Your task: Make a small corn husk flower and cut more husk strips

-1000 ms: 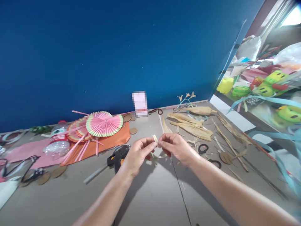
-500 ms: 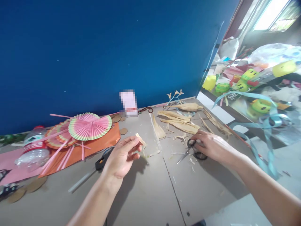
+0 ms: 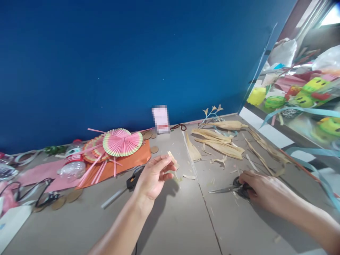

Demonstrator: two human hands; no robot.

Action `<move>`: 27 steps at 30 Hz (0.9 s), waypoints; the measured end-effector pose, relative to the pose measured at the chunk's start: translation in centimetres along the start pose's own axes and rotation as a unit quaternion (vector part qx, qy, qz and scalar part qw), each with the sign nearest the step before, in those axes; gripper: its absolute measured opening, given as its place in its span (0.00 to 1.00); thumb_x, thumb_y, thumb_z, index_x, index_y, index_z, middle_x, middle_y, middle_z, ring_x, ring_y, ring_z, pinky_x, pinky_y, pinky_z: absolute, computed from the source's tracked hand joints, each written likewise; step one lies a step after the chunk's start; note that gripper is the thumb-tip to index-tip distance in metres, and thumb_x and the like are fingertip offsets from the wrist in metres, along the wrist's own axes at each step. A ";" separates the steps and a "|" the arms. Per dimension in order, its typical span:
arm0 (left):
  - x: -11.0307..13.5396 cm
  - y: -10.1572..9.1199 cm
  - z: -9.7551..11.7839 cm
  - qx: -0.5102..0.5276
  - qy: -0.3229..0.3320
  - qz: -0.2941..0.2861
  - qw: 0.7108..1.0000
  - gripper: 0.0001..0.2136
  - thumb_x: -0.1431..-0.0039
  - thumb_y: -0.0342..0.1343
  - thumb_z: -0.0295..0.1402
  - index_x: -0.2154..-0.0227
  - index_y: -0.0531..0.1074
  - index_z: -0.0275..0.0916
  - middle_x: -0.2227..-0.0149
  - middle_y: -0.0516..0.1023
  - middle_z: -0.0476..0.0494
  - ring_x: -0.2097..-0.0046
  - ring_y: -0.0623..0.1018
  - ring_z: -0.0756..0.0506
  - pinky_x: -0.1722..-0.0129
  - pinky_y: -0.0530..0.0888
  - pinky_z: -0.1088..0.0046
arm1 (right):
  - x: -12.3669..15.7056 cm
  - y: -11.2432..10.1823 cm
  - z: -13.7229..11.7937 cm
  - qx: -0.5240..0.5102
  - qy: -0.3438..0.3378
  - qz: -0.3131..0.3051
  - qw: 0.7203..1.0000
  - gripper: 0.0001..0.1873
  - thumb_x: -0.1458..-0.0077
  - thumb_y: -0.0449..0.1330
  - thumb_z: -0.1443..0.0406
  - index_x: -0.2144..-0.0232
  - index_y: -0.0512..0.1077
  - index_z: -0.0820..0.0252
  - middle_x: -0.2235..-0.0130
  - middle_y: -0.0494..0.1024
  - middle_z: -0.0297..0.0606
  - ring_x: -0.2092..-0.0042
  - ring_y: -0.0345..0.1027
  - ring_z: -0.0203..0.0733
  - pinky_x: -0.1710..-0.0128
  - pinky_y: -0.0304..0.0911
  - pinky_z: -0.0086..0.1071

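My left hand [image 3: 154,175] is raised over the grey table [image 3: 172,219], thumb and fingers pinched on a small pale husk strip [image 3: 171,157] that sticks up from them. My right hand [image 3: 262,189] rests lower on the right, its fingers closed round the black handles of a pair of scissors [image 3: 230,188]. The scissor blades lie flat on the table and point left. Small husk scraps [image 3: 188,176] lie between the two hands.
Dried corn husks [image 3: 217,141] lie at the back right. Pink paper fans [image 3: 120,141] sit on orange paper [image 3: 124,161], beside a plastic bottle [image 3: 71,164]. A black glue gun [image 3: 132,180] lies behind my left hand. Round card discs [image 3: 62,200], cables and ribbons lie about.
My right hand left the husk strip, reached right to the scissors and closed on their handles, drawing them nearer. My left hand keeps the strip raised.
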State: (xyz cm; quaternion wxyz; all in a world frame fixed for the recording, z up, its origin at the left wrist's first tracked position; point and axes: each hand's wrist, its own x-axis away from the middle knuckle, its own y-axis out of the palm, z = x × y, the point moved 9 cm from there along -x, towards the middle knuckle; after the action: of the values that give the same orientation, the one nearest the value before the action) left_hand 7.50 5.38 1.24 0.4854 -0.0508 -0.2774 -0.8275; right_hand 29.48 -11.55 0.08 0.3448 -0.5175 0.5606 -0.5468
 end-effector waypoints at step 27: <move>0.6 -1.6 0.2 0.311 -0.008 0.139 0.940 0.07 0.46 0.49 0.22 0.75 0.70 0.33 0.76 0.77 0.48 0.73 0.78 0.52 0.74 0.75 0.82 | -6.8 1.8 -17.6 -0.753 -0.029 -0.095 0.651 0.18 0.62 0.63 0.56 0.74 0.64 0.63 0.79 0.69 0.31 0.82 0.55 0.27 0.85 0.55 0.23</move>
State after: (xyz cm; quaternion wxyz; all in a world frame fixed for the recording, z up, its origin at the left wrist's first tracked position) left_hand 5.85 5.56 0.95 0.5848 0.0583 -0.5152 -0.6238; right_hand 13.92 -0.75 0.05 -0.2011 -0.6657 0.7170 0.0485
